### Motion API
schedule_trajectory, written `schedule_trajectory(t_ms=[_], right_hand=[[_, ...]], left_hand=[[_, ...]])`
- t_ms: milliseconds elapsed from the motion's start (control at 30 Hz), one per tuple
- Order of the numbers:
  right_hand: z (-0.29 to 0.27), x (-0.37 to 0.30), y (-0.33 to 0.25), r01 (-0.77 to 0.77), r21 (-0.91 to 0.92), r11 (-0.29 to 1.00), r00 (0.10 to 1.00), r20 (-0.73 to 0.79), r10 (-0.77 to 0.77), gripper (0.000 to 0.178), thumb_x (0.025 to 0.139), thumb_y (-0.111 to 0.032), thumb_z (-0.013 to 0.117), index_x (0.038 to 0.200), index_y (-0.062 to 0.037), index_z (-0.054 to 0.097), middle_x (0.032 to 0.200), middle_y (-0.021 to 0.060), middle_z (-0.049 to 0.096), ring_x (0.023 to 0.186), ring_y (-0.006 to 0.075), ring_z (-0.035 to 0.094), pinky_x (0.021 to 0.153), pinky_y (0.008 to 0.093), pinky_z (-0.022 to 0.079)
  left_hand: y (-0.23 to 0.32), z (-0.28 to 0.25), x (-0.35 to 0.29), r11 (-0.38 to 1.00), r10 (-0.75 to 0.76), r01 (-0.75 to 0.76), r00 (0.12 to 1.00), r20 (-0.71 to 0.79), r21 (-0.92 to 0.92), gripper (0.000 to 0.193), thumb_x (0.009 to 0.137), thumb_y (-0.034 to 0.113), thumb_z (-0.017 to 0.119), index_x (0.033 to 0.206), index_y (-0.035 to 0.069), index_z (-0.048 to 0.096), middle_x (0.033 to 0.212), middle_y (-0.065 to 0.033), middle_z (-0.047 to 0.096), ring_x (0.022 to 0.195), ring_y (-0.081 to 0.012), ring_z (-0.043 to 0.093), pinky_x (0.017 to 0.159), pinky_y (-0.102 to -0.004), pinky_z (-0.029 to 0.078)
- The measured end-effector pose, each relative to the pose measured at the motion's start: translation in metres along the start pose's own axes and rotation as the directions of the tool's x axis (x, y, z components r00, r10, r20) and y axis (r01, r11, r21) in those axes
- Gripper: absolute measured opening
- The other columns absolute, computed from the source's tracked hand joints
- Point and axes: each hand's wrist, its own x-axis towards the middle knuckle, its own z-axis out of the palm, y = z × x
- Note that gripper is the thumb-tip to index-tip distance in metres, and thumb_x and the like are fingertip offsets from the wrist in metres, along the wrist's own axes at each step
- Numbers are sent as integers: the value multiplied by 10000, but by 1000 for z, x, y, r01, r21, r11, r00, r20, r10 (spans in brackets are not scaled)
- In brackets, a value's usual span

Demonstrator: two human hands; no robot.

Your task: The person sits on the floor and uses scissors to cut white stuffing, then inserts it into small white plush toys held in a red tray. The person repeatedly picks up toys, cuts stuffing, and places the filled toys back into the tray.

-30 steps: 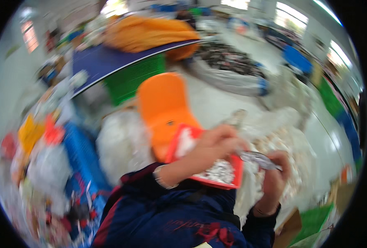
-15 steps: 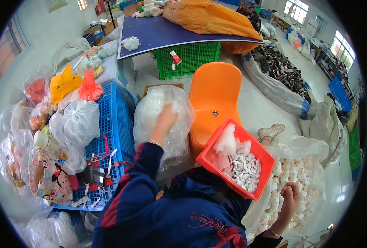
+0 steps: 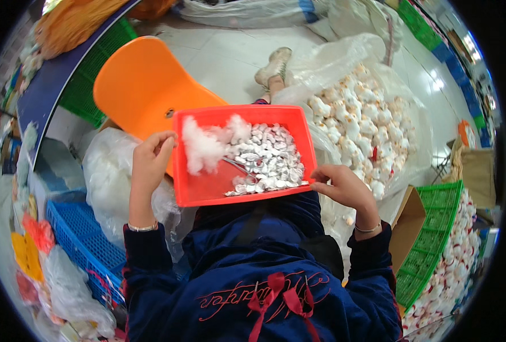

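Two hands are placed on the red tray (image 3: pixel 207 187), which is held over the lap (image 3: pixel 284 215). Its left rim, toward the far end, is gripped by the left hand (image 3: pixel 153 157), with thumb and fingers bent at the edge. Its near right corner is pinched by the thumb and fingertips of the right hand (image 3: pixel 346 187).

Within the tray's left half, white fluff (image 3: pixel 200 147) is heaped, while the right half is filled with small silvery-white pieces (image 3: pixel 275 151). Between them, a metal tool (image 3: pixel 237 165) is partly covered, so its kind cannot be told.

Beyond the tray, to the left, an orange chair (image 3: pixel 144 85) is seen; straight beyond it, a shoe (image 3: pixel 274 67). Left of the tray, a clear bag (image 3: pixel 107 176) is bunched, and past that a blue crate (image 3: pixel 82 222) is set. Right of the tray, white toys (image 3: pixel 355 119) are spread on plastic sheeting (image 3: pixel 372 48). Farther right and nearer the body than the tray, a green crate (image 3: pixel 432 239) is placed beside cardboard (image 3: pixel 409 219).
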Motion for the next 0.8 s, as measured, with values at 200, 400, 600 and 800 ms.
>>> schedule_trajectory(t_ms=[200,400,600,800], right_hand=[[27,46,12,75,3,997,997,-15,-75,193,911,-164,697,1013,1,694,870,161,711,809,313,694,726,396,540],[94,112,-5,150,-289,946,986,116,-121,290,864,-206,729,1078,-25,654,1017,177,679,931,357,688,771,449,563],[128,130,4,102,-460,882,985,173,-23,333,829,-235,734,1064,-29,620,1004,173,677,933,353,697,791,461,570],[102,114,6,106,-442,891,972,236,2,263,818,-197,711,1030,-46,675,941,171,714,903,352,710,786,474,564]], left_hand=[[31,48,2,999,-8,-11,936,353,52,208,975,86,637,1130,-38,699,943,-99,748,826,-142,711,740,-272,551],[37,63,20,980,-160,74,844,512,185,219,987,108,619,1112,-55,695,894,-94,744,769,-130,704,692,-261,542],[32,65,28,956,-154,-18,818,554,293,263,979,159,634,1115,-58,692,905,-134,745,750,-162,702,693,-286,538],[27,78,38,933,-151,-90,781,606,349,255,968,184,632,1102,-22,703,888,-175,723,715,-223,694,693,-320,534]])
